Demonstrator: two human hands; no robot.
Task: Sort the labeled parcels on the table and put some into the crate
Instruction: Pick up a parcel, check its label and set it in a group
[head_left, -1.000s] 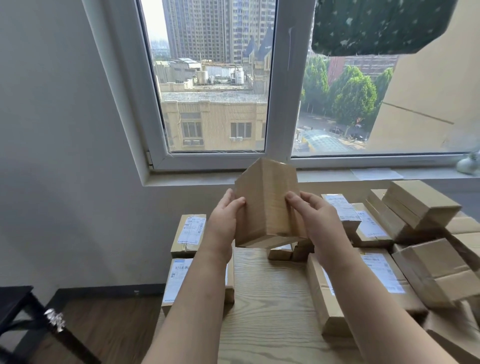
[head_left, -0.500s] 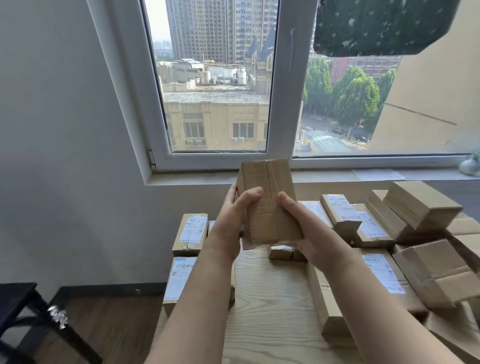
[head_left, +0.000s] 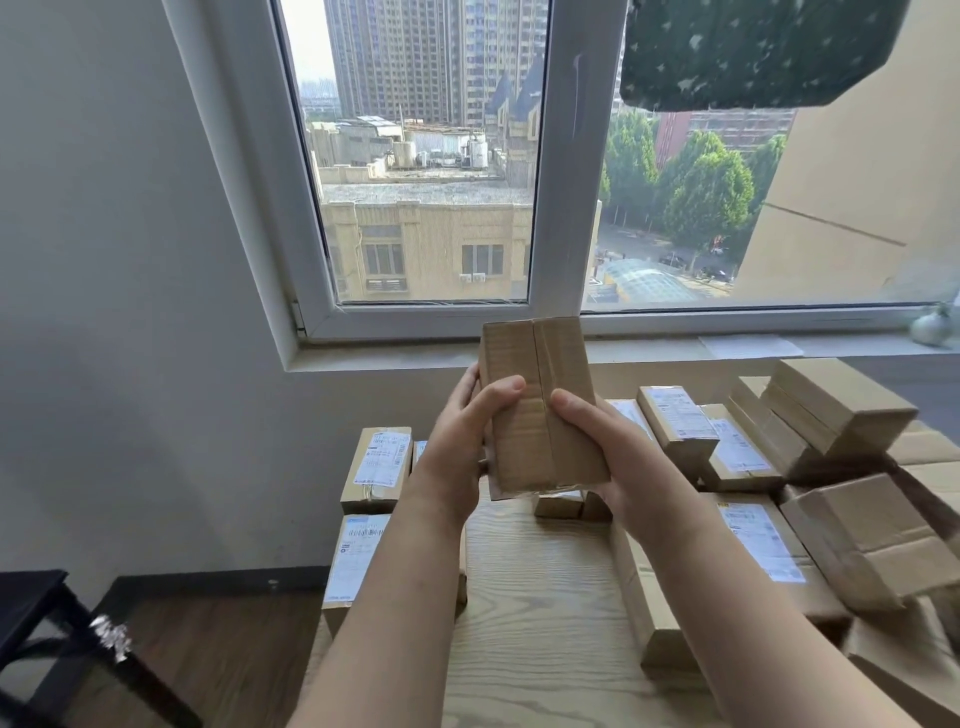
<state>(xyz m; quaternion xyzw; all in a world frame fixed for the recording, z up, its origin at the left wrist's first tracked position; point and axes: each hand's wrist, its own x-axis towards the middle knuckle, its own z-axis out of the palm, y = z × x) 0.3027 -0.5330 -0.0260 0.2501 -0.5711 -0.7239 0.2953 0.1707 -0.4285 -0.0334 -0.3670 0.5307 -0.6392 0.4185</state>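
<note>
Both hands hold a small brown cardboard parcel (head_left: 540, 400) upright above the wooden table (head_left: 540, 597). Its taped seam faces me and no label shows. My left hand (head_left: 462, 447) grips its left side with the thumb across the front. My right hand (head_left: 613, 457) grips the right side and bottom, thumb on the front. Labeled parcels lie on the table: two at the left (head_left: 379, 460) (head_left: 353, 561), and several at the right (head_left: 675, 426) (head_left: 753, 545). No crate is in view.
Unlabeled-side boxes are heaped at the far right (head_left: 831, 410) (head_left: 872, 540). A window sill (head_left: 675, 348) runs behind the table. A dark stand (head_left: 62, 639) sits on the floor at lower left. A large cardboard sheet (head_left: 857, 197) leans at the right.
The parcel was turned in my hands from an edge-on view to its taped seam face. Both thumbs came round onto the front. It stays at the same height.
</note>
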